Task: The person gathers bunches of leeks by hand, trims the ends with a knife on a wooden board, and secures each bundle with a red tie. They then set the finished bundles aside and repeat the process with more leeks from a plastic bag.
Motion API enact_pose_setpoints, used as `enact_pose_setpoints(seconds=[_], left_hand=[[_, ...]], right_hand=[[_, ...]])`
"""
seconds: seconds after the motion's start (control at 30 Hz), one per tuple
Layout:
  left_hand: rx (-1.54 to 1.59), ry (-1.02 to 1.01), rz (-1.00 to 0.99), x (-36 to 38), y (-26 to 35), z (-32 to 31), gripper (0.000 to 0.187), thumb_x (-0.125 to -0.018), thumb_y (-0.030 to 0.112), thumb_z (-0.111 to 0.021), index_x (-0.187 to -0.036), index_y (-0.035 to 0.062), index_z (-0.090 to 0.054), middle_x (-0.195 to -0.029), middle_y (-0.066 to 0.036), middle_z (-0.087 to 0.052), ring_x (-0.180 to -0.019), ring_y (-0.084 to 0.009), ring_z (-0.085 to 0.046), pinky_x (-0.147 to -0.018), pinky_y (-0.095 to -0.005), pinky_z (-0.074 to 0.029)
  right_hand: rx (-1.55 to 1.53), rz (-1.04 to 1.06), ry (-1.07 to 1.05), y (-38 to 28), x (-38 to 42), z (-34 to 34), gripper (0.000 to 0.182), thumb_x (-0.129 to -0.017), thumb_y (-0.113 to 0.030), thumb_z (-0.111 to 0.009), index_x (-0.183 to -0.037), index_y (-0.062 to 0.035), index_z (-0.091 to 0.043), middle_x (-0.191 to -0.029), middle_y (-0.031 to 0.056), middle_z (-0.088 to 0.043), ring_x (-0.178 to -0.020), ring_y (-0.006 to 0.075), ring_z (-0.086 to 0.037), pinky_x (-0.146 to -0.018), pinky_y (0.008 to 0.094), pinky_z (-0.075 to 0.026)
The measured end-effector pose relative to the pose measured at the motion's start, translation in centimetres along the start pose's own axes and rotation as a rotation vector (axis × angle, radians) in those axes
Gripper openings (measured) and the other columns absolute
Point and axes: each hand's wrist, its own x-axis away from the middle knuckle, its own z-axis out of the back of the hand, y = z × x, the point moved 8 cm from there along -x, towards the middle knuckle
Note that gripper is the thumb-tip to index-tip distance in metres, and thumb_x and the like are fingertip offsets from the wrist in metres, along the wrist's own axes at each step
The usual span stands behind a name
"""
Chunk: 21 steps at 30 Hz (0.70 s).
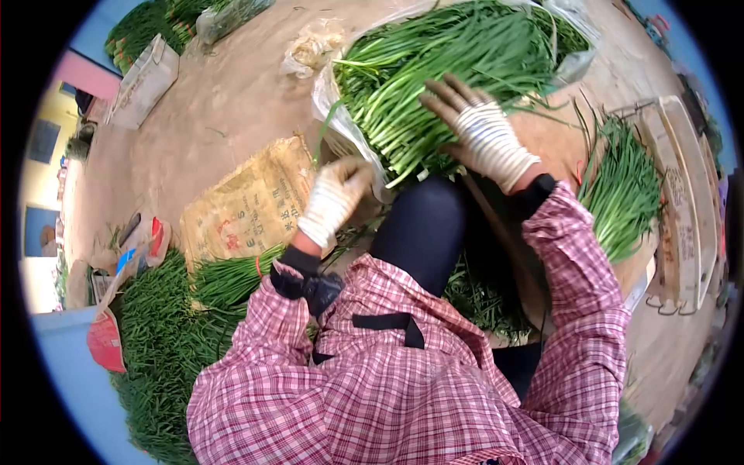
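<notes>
My right hand, in a white-cuffed work glove with soiled fingers, is open, fingers spread over a big heap of garlic chives. The heap lies in a clear plastic bag beyond my knee, its pale stem ends toward me. My left hand, gloved alike, is closed with its fingers curled in, beside the bag's near left edge. Whatever it holds, if anything, is hidden. A loose green leaf hangs over the bag's rim just above it.
A printed yellow sack lies at left, with a tied bunch of chives near it. More greens are piled at lower left. On the right lie another chive bunch and a wooden frame. A white crate stands far left.
</notes>
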Motion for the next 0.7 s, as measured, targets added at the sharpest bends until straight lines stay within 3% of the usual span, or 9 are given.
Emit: enact_pose_setpoints(seconds=[0.07, 0.17, 0.27, 0.4, 0.43, 0.47, 0.53, 0.6, 0.7], left_hand=[[0.313, -0.132, 0.230, 2.0, -0.5, -2.6, 0.033, -0.093, 0.020, -0.063, -0.120, 0.0008, -0.057, -0.089, -0.003, -0.064, -0.071, -0.0090, -0.059, -0.060, -0.0205, -0.048], [0.271, -0.106, 0.272, 1.6, -1.2, -4.6, 0.045, -0.090, 0.021, -0.066, -0.127, -0.0006, -0.052, -0.095, -0.007, -0.065, -0.081, -0.0100, -0.060, -0.066, -0.0229, -0.048], [0.454, -0.040, 0.232, 0.8, -2.3, -5.3, 0.048, -0.089, 0.019, -0.067, -0.129, -0.0018, -0.050, -0.096, -0.007, -0.064, -0.088, -0.0123, -0.059, -0.074, -0.0238, -0.048], [0.538, -0.009, 0.210, 0.8, -2.5, -5.7, 0.048, -0.085, 0.008, -0.070, -0.127, -0.0030, -0.049, -0.102, -0.009, -0.063, -0.095, -0.0148, -0.059, -0.085, -0.0258, -0.048], [0.575, 0.000, 0.202, 0.6, -2.8, -5.8, 0.048, -0.083, 0.004, -0.070, -0.126, -0.0034, -0.049, -0.105, -0.010, -0.062, -0.097, -0.0152, -0.059, -0.087, -0.0257, -0.048], [0.581, -0.001, 0.202, 0.7, -2.7, -5.7, 0.048, -0.083, 0.004, -0.070, -0.126, -0.0034, -0.049, -0.105, -0.010, -0.062, -0.097, -0.0152, -0.059, -0.087, -0.0257, -0.048], [0.502, 0.029, 0.156, 0.6, -2.2, -5.0, 0.047, -0.083, 0.003, -0.069, -0.126, -0.0033, -0.049, -0.103, -0.009, -0.062, -0.094, -0.0136, -0.059, -0.084, -0.0250, -0.049], [0.506, 0.038, 0.175, 0.5, -1.7, -4.4, 0.048, -0.084, 0.002, -0.068, -0.127, -0.0029, -0.048, -0.101, -0.009, -0.061, -0.091, -0.0129, -0.058, -0.081, -0.0250, -0.050], [0.451, 0.143, 0.098, -0.3, -0.4, -3.0, 0.047, -0.083, 0.004, -0.071, -0.124, -0.0018, -0.049, -0.098, -0.010, -0.063, -0.083, -0.0113, -0.059, -0.075, -0.0259, -0.052]], right_hand=[[-0.075, 0.075, -0.039, -1.2, -2.9, -1.9, 0.093, -0.064, -0.022, -0.083, -0.145, -0.0149, -0.036, -0.149, 0.0088, -0.038, -0.141, 0.0317, -0.031, -0.110, 0.0471, -0.034], [-0.023, 0.205, -0.134, -2.7, -6.6, -3.3, 0.103, -0.059, -0.024, -0.085, -0.147, -0.0141, -0.032, -0.152, 0.0082, -0.034, -0.143, 0.0324, -0.027, -0.114, 0.0466, -0.030], [0.107, 0.223, -0.336, -3.4, -8.4, -5.6, 0.112, -0.058, -0.031, -0.088, -0.151, -0.0165, -0.026, -0.142, 0.0099, -0.046, -0.139, 0.0322, -0.034, -0.115, 0.0500, -0.026], [0.211, 0.103, -0.638, -4.2, -8.6, -5.7, 0.083, -0.060, -0.033, -0.087, -0.133, -0.0131, -0.053, -0.125, 0.0101, -0.057, -0.126, 0.0325, -0.047, -0.111, 0.0491, -0.030], [0.225, 0.103, -0.586, -4.2, -8.6, -5.9, 0.069, -0.059, -0.029, -0.086, -0.120, -0.0107, -0.061, -0.124, 0.0100, -0.057, -0.122, 0.0316, -0.049, -0.109, 0.0478, -0.033], [0.229, 0.103, -0.591, -4.0, -8.2, -6.3, 0.069, -0.059, -0.029, -0.086, -0.120, -0.0107, -0.061, -0.124, 0.0100, -0.057, -0.122, 0.0316, -0.049, -0.109, 0.0478, -0.033], [0.280, 0.416, -0.174, -6.0, -7.9, -4.5, 0.034, -0.073, -0.018, -0.071, -0.106, -0.0131, -0.068, -0.109, 0.0091, -0.062, -0.108, 0.0268, -0.057, -0.092, 0.0431, -0.043], [0.135, 0.357, -0.177, -5.9, -8.0, -4.8, 0.029, -0.072, -0.017, -0.070, -0.101, -0.0134, -0.069, -0.103, 0.0088, -0.064, -0.105, 0.0260, -0.059, -0.089, 0.0421, -0.044], [0.163, 0.302, -0.414, -4.7, -7.7, -5.9, 0.028, -0.069, -0.020, -0.072, -0.097, -0.0161, -0.069, -0.093, 0.0042, -0.067, -0.099, 0.0246, -0.063, -0.086, 0.0428, -0.043]])
